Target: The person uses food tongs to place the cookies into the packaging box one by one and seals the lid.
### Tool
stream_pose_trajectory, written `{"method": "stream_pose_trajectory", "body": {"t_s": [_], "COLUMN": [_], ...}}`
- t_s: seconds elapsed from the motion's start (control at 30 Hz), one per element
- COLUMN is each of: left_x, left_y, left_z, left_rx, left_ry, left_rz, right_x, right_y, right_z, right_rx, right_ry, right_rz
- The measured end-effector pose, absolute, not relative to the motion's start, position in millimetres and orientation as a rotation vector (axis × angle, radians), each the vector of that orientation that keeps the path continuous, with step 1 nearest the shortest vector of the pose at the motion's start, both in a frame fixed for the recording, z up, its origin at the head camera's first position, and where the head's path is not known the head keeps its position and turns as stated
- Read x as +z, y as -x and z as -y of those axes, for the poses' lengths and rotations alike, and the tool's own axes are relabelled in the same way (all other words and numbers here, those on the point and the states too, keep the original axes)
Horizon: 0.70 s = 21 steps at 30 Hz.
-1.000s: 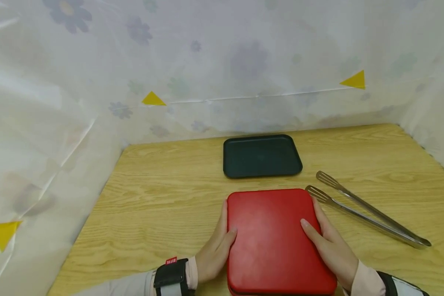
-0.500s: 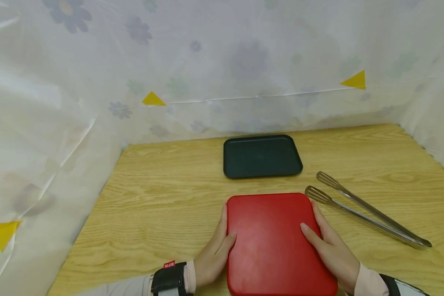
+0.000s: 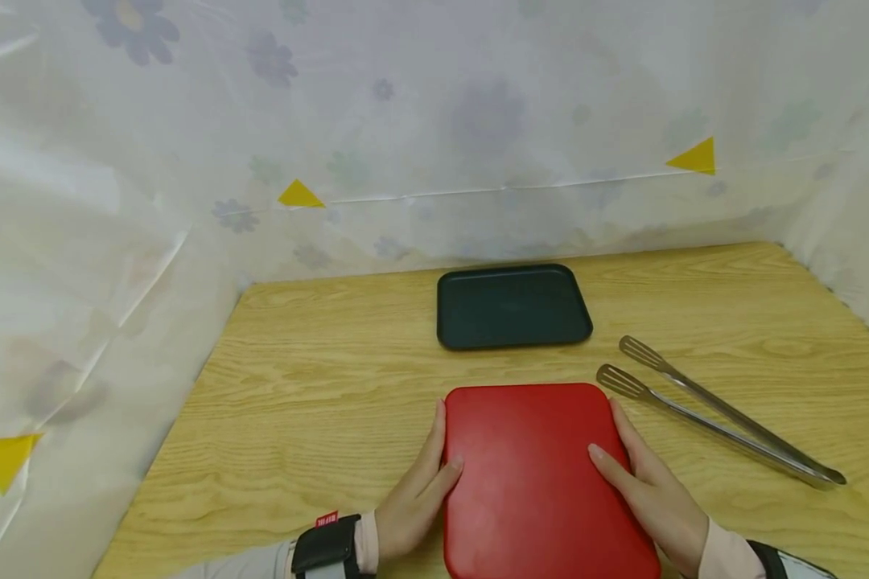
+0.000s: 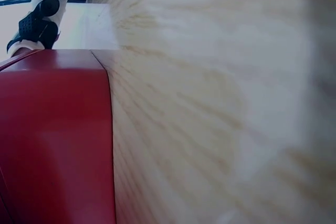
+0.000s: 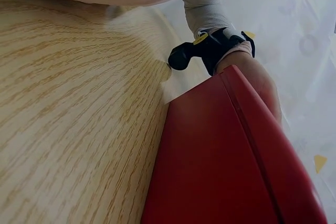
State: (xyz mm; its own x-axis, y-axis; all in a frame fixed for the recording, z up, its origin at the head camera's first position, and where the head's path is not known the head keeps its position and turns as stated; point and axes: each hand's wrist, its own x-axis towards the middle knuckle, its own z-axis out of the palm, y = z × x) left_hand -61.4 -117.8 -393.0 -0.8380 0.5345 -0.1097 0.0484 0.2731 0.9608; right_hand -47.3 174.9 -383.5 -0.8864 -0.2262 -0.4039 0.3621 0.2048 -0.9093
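A red lidded box [image 3: 539, 474] is at the near edge of the head view, its near end cut off by the frame. My left hand [image 3: 414, 503] holds its left side, thumb on the top edge and fingers along the wall. On the other side my right hand [image 3: 655, 490] grips it the same way. In the left wrist view the red box [image 4: 58, 140] appears to rest on the wooden table [image 4: 210, 103]. A seam below the lid shows on the red box [image 5: 210, 156] in the right wrist view. The box's contents are hidden.
Beyond the box lies a dark rectangular tray [image 3: 512, 307] near the table's back edge. Metal tongs [image 3: 724, 418] lie spread to the right, one slotted tip close to the box's far right corner. Flower-patterned sheeting [image 3: 478, 121] walls the back and sides.
The red box and both hands have shifted a little toward me. Its near lower edge has slipped out of the head view. Tray and tongs stay put.
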Motion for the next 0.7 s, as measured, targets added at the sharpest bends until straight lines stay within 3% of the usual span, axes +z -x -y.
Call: {"method": "stream_pose_trajectory", "body": {"t_s": [0.7], "left_x": [-394], "left_y": [74], "left_z": [118], "left_rx": [1.675], "left_ry": [-0.506], "left_rz": [-2.084], "right_x": [-382], "right_y": [60], "right_z": [-176], "right_rx": [-1.818], "right_ry": [-0.134], "right_rz": [-1.996]}}
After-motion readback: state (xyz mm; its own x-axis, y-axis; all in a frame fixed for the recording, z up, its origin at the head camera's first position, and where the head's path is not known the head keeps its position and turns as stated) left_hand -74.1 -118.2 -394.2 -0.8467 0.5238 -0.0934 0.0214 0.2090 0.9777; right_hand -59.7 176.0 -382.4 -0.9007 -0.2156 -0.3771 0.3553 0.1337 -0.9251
